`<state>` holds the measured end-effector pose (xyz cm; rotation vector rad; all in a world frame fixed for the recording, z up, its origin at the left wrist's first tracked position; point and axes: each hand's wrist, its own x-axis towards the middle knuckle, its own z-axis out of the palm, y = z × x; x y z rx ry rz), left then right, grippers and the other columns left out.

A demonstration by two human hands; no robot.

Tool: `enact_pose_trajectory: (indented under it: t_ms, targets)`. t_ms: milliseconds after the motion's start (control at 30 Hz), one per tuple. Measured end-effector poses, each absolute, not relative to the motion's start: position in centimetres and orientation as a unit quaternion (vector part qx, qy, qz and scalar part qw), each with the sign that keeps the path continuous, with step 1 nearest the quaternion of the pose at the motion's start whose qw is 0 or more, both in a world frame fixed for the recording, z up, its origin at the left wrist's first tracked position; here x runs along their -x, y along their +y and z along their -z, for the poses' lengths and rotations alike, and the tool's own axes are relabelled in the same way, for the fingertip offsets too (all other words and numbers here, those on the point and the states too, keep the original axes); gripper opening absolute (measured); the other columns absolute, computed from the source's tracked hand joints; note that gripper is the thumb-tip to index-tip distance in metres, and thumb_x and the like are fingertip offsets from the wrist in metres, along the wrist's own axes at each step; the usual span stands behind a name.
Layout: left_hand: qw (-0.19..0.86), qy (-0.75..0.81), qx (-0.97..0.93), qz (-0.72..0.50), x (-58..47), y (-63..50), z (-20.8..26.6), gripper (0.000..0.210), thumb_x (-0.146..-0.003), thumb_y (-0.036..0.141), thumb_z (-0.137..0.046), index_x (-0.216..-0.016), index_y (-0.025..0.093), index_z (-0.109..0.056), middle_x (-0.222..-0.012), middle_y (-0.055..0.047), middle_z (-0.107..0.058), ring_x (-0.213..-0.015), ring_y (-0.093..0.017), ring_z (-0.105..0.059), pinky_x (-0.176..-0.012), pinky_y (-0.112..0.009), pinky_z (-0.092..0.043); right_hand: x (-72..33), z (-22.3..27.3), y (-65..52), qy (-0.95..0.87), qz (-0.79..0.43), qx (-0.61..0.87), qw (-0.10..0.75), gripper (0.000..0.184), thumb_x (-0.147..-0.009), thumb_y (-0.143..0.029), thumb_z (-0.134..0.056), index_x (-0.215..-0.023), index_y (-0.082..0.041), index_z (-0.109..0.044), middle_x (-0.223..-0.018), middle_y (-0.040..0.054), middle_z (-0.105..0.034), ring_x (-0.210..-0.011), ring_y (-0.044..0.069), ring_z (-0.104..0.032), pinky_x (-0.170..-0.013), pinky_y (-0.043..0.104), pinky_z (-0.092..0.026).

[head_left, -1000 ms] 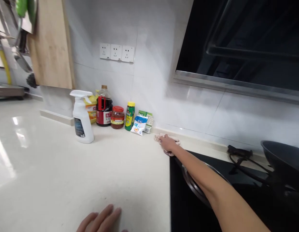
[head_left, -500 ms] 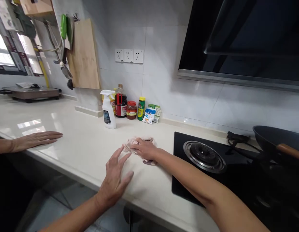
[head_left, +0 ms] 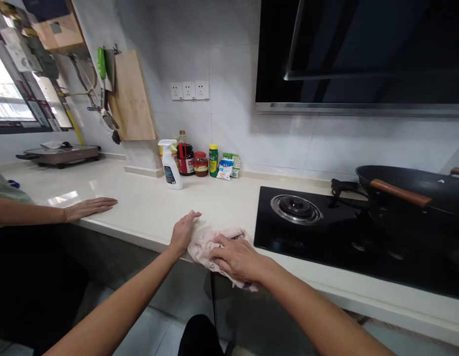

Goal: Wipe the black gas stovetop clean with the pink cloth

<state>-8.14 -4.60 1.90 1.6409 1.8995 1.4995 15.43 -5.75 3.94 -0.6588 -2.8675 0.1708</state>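
Note:
My right hand (head_left: 234,257) grips a crumpled, pale pinkish cloth (head_left: 204,247), fingers bent over it. The cloth is bunched at the counter's front edge, and its lower end hangs over the side. Just left of the cloth, my left hand (head_left: 182,232) is at the edge of the white counter (head_left: 147,207), holding nothing, its fingers stretched out to the right. A white spray bottle (head_left: 171,165) stands upright farther back on the counter.
A black cooktop (head_left: 288,232) lies to the right, with a wok (head_left: 392,178) on it. Along the wall stand a dark sauce bottle (head_left: 185,160), a red-lidded jar (head_left: 200,165), a green shaker (head_left: 213,160) and packets (head_left: 225,169). Another person's hand (head_left: 90,208) rests on the counter at left.
My right hand has pulled the cloth toward me, from mid-counter to the front edge. My left hand has moved farther forward, up beside the cloth. The view has shifted to the right.

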Motion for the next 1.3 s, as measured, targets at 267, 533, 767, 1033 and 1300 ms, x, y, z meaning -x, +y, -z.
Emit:
enact_pose_trajectory:
  t_ms: [267, 533, 767, 1033, 1300]
  targets:
    - [0.055, 0.635, -0.639, -0.431, 6.9, -4.7, -1.8, 0.044, -0.089, 0.056, -0.049, -0.091, 0.022, -0.078, -0.113, -0.009, -0.078, -0.118, -0.031, -0.064, -0.111, -0.045, -0.042, -23.8, -2.5, -10.5, -0.949, -0.043, 0.279, 0.139, 0.023, -0.097, -0.021, -0.055, -0.113, -0.032, -0.068, -0.135, 0.0023, -0.054, -0.109, 0.02, -0.057, -0.08, 0.03, -0.045]
    - [-0.025, 0.417, -0.812, -0.408, -2.5, -9.9, -0.4, 0.038, -0.093, 0.038, -0.054, -0.125, 0.022, -0.066, -0.141, -0.012, -0.062, -0.132, -0.025, -0.055, -0.112, -0.043, -0.045, -28.0, 0.9, -12.2, -0.944, 0.064, 0.27, 0.178, 0.026, -0.093, -0.013, -0.054, -0.106, -0.028, -0.07, -0.133, 0.0064, -0.061, -0.095, 0.02, -0.06, -0.081, 0.034, -0.053]
    - [-0.132, 0.253, -0.905, -0.316, -8.8, -10.1, 3.3, 0.079, -0.089, 0.075, -0.049, -0.15, 0.025, -0.042, -0.155, -0.019, -0.045, -0.142, -0.034, -0.042, -0.109, -0.053, -0.042, -30.5, 1.8, -14.0, -0.941, 0.027, 0.219, 0.257, 0.036, -0.081, -0.011, -0.057, -0.111, -0.026, -0.07, -0.136, 0.013, -0.059, -0.123, 0.029, -0.056, -0.102, 0.049, -0.052]
    - [-0.124, 0.42, -0.865, -0.243, -12.2, -11.9, 1.9, 0.089, -0.068, 0.046, -0.089, -0.145, 0.025, -0.049, -0.142, -0.021, -0.055, -0.124, -0.039, -0.055, -0.094, -0.053, -0.047, -40.1, -0.8, -12.7, -0.867, 0.093, 0.387, 0.3, 0.035, -0.094, -0.024, -0.05, -0.122, -0.034, -0.069, -0.143, 0.0091, -0.057, -0.128, 0.031, -0.054, -0.102, 0.053, -0.048]
    - [-0.166, 0.488, -0.816, -0.261, -16.4, -12.0, 2.5, 0.07, -0.063, 0.048, -0.09, -0.123, 0.023, -0.064, -0.135, -0.019, -0.057, -0.115, -0.042, -0.055, -0.091, -0.06, -0.047, -43.1, 2.6, -6.2, -0.795, 0.108, 0.529, 0.277, 0.04, -0.1, -0.049, -0.042, -0.121, -0.026, -0.068, -0.134, 0.0123, -0.059, -0.128, 0.03, -0.052, -0.101, 0.049, -0.046]
